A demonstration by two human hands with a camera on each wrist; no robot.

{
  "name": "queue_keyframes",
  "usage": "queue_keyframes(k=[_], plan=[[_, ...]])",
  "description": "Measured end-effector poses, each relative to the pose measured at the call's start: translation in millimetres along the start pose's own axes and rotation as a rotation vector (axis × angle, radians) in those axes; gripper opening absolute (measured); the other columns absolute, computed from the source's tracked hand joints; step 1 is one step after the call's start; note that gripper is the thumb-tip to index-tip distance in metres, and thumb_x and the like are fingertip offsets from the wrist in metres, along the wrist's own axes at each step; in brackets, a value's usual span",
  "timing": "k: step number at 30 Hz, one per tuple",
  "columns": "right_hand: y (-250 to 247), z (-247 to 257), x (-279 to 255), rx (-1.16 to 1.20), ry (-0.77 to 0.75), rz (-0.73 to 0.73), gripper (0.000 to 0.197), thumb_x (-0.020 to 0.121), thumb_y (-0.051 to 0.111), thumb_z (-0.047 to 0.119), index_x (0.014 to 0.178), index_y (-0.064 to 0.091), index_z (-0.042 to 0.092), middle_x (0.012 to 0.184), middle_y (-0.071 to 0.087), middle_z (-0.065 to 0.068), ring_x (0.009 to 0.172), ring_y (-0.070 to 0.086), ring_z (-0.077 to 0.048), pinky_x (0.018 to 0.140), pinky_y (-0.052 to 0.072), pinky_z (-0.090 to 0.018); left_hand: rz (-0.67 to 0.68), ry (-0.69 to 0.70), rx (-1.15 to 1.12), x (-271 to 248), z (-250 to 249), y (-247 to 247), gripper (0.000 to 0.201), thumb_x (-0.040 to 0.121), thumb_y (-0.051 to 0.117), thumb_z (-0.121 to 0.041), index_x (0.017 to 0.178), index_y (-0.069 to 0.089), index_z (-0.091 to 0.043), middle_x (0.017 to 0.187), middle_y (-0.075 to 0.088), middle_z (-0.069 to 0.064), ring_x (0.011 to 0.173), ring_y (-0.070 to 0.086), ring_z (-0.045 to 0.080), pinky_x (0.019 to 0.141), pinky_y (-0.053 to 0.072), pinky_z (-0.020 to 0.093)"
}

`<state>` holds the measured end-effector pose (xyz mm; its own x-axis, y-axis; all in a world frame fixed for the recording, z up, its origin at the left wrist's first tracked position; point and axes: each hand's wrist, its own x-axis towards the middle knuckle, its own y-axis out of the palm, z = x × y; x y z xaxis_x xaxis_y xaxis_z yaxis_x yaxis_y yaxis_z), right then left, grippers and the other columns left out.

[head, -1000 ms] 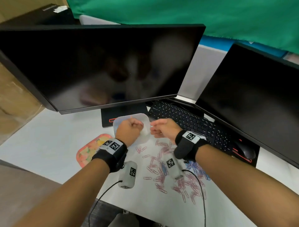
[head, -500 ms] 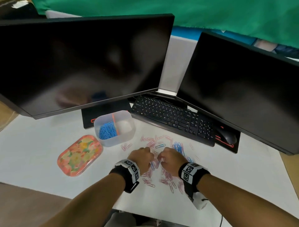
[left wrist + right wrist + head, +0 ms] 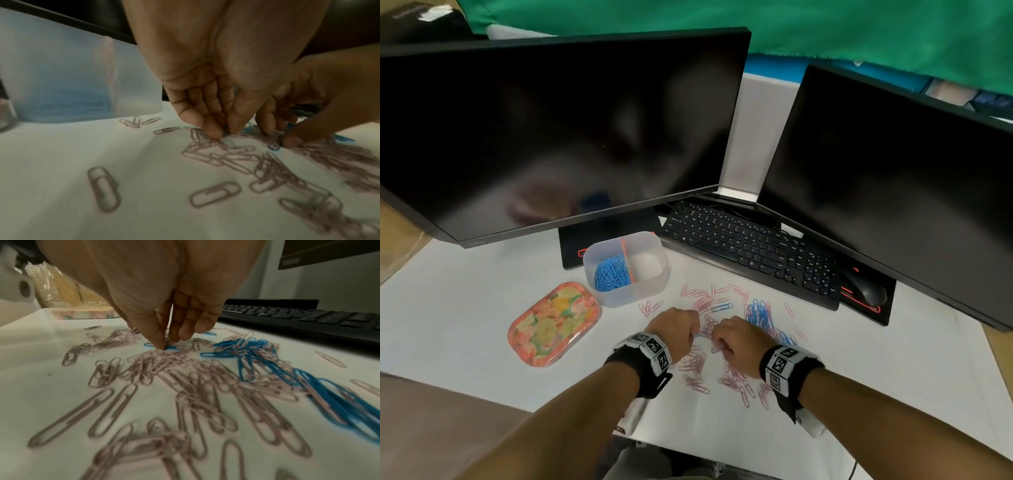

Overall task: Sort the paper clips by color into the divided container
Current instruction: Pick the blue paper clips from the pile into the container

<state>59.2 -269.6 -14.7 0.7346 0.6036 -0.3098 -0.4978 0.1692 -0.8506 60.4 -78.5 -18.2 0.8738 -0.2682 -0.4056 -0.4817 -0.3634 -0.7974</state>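
The translucent divided container [image 3: 650, 294] stands at the back left, with blue clips [image 3: 607, 274] left of its orange divider [image 3: 627, 260]; the right compartment looks empty. Pink paper clips [image 3: 695, 368] and a bunch of blue paper clips [image 3: 758, 311] lie scattered on the white sheet. My left hand [image 3: 678, 329] is down in the pile, fingertips [image 3: 213, 133] and thumb pinching at a blue clip. Beside it, my right hand [image 3: 736, 339] has its thumb and fingertips [image 3: 161, 344] closed on another blue clip [image 3: 171, 347]. The container [image 3: 82, 81] is close on the left.
A floral lid [image 3: 553, 323] lies left of the container. A black keyboard [image 3: 750, 253] and mouse [image 3: 869, 291] sit behind the clips, under two dark monitors [image 3: 558, 130]. The white sheet's front edge [image 3: 688, 442] is near my wrists.
One second ago both hands were up at the container; they have come back toward me and down onto the clip pile, where they now pick among the clips.
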Motion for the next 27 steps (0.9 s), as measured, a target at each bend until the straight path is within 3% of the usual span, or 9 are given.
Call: queue_keyframes(k=[3, 6, 8, 11, 15, 17, 20, 23, 27], plan=[[-1.8, 4.5, 1.6, 0.032, 0.026, 0.001, 0.02, 0.086, 0.045, 0.001, 0.093, 0.059, 0.014, 0.096, 0.061, -0.003, 0.084, 0.051, -0.017, 0.077, 0.047, -0.027, -0.041, -0.025, -0.121, 0.1, 3.3, 0.3, 0.036, 0.086, 0.048, -0.008, 0.116, 0.063, -0.021, 0.098, 0.071, 0.001, 0.092, 0.064, 0.018, 0.086, 0.052, 0.028], [-1.5, 5.6, 3.7, 0.049, 0.063, 0.038, 0.026, 0.087, 0.044, 0.0, 0.104, 0.06, 0.012, 0.102, 0.059, -0.006, 0.088, 0.053, -0.02, 0.078, 0.044, -0.025, -0.081, -0.052, -0.238, -1.7, 4.0, 0.7, 0.036, 0.089, 0.047, -0.008, 0.118, 0.066, -0.02, 0.104, 0.071, 0.002, 0.095, 0.064, 0.017, 0.085, 0.048, 0.018], [1.0, 3.6, 5.2, 0.057, 0.082, 0.047, 0.026, 0.088, 0.044, 0.004, 0.108, 0.059, 0.014, 0.106, 0.058, -0.006, 0.094, 0.055, -0.022, 0.08, 0.043, -0.025, -0.101, -0.088, -0.321, -2.9, 5.0, 0.0, 0.034, 0.089, 0.048, -0.007, 0.11, 0.071, -0.019, 0.105, 0.071, 0.0, 0.096, 0.065, 0.015, 0.081, 0.045, 0.015], [0.9, 0.1, 4.1, 0.107, 0.12, 0.032, 0.027, 0.089, 0.042, 0.009, 0.11, 0.056, 0.018, 0.107, 0.055, -0.001, 0.098, 0.053, -0.018, 0.084, 0.045, -0.026, -0.103, -0.163, -0.478, -4.5, 6.1, -1.9, 0.026, 0.085, 0.053, -0.008, 0.092, 0.074, -0.021, 0.091, 0.071, -0.006, 0.082, 0.063, 0.008, 0.07, 0.044, 0.01], [-8.5, -10.1, -2.7, 0.085, 0.189, -0.011, 0.023, 0.084, 0.044, 0.01, 0.102, 0.052, 0.02, 0.097, 0.048, 0.006, 0.091, 0.046, -0.013, 0.076, 0.038, -0.024, -0.063, -0.258, -0.729, -5.6, 6.8, -3.6, 0.014, 0.081, 0.06, -0.006, 0.075, 0.065, -0.018, 0.068, 0.068, -0.002, 0.066, 0.063, 0.014, 0.069, 0.053, 0.024], [-11.1, -16.3, -5.3, 0.045, 0.236, -0.049, 0.022, 0.082, 0.045, 0.009, 0.1, 0.054, 0.019, 0.096, 0.049, 0.006, 0.092, 0.046, -0.015, 0.075, 0.036, -0.023, -0.05, -0.269, -0.806, -5.6, 5.7, -4.9, 0.016, 0.081, 0.059, 0.0, 0.073, 0.061, -0.014, 0.064, 0.066, 0.001, 0.06, 0.06, 0.015, 0.063, 0.051, 0.024], [-7.0, -15.7, -6.1, 0.007, 0.183, -0.105, 0.022, 0.082, 0.046, 0.008, 0.098, 0.056, 0.018, 0.097, 0.051, 0.006, 0.095, 0.046, -0.015, 0.078, 0.037, -0.022, -0.042, -0.27, -1.014, -6.4, 0.7, -10.1, 0.015, 0.083, 0.054, 0.01, 0.083, 0.059, -0.004, 0.071, 0.063, 0.011, 0.059, 0.057, 0.019, 0.057, 0.05, 0.023], [2.7, -2.2, -3.3, -0.028, 0.088, -0.083, 0.019, 0.085, 0.047, 0.009, 0.1, 0.056, 0.017, 0.099, 0.058, 0.002, 0.095, 0.049, -0.016, 0.082, 0.043, -0.027, -0.05, -0.273, -1.126, -4.7, -0.8, -14.6, 0.021, 0.085, 0.052, 0.011, 0.1, 0.061, -0.002, 0.074, 0.064, 0.015, 0.059, 0.058, 0.019, 0.057, 0.052, 0.027], [7.2, 8.9, 2.1, -0.012, 0.141, -0.07, 0.02, 0.083, 0.045, 0.003, 0.096, 0.057, 0.013, 0.096, 0.06, -0.006, 0.086, 0.051, -0.022, 0.07, 0.039, -0.027, -0.069, -0.25, -1.244, -1.3, -0.1, -17.7, 0.031, 0.087, 0.049, 0.011, 0.11, 0.062, -0.005, 0.078, 0.064, 0.015, 0.06, 0.062, 0.019, 0.066, 0.051, 0.032]])
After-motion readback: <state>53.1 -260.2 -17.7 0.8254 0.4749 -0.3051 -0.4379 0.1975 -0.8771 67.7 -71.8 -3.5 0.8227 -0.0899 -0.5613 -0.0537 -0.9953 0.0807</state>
